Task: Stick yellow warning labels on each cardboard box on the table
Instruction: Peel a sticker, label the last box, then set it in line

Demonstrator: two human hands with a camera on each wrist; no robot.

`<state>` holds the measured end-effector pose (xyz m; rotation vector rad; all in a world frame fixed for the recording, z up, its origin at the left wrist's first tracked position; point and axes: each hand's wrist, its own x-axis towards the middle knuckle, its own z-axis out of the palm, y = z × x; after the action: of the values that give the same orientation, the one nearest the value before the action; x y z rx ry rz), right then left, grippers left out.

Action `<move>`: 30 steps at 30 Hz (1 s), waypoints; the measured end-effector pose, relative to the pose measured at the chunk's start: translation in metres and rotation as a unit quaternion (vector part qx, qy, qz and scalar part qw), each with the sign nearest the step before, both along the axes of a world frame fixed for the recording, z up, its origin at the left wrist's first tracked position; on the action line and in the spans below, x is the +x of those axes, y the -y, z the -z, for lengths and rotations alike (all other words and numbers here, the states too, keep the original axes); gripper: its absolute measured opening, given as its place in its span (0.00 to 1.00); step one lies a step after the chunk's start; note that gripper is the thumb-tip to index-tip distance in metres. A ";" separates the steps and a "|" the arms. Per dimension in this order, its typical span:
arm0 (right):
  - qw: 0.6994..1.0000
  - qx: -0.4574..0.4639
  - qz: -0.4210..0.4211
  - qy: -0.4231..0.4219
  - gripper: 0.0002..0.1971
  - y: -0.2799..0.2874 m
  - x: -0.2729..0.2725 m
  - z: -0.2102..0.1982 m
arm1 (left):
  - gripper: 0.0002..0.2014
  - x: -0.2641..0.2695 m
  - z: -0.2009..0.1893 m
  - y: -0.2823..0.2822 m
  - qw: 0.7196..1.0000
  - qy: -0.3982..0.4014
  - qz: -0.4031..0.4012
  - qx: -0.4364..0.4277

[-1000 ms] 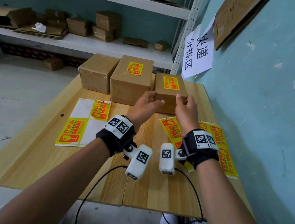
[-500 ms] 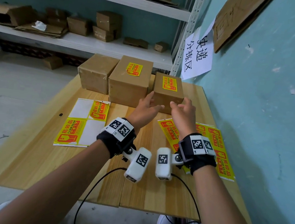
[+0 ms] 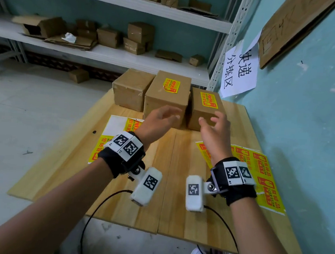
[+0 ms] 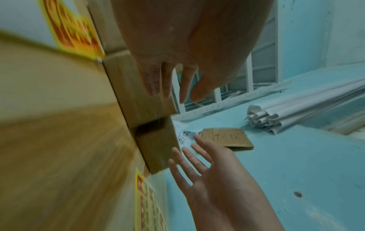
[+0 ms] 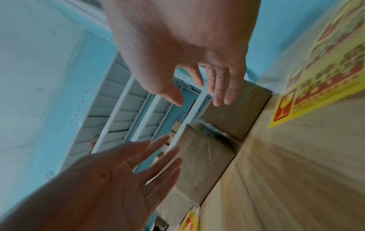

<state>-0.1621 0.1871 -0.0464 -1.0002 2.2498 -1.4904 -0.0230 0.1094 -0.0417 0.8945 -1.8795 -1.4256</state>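
Observation:
Three cardboard boxes stand in a row at the table's far end. The right box [image 3: 202, 111] and the middle box [image 3: 165, 98] each carry a yellow warning label [image 3: 208, 100] on top; the left box [image 3: 131, 88] has a bare top. My left hand [image 3: 163, 116] hovers in front of the middle box with loose fingers, holding nothing. Just short of the right box, my right hand [image 3: 213, 122] is empty too. Both wrist views show spread fingers [image 4: 183, 87] [image 5: 219, 89] clear of the boxes.
A partly used label sheet [image 3: 114, 134] lies on the wooden table [image 3: 168, 187] at left, and full yellow label sheets [image 3: 263, 174] lie at right by the teal wall [image 3: 303, 117]. Shelves [image 3: 108, 52] with more cardboard stand behind.
Both hands have let go of the right box and drawn back towards me, fingers loosening. The camera view has shifted right and up.

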 end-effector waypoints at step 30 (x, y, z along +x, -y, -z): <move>0.981 0.078 -0.133 0.119 0.30 0.179 0.140 -0.016 | 0.18 0.082 0.009 0.173 0.981 0.014 -0.166 0.098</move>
<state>-0.0217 0.0081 -0.0300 -0.9747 1.9454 -1.2272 0.0589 -0.0640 -0.0510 1.2630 -1.5364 -1.4093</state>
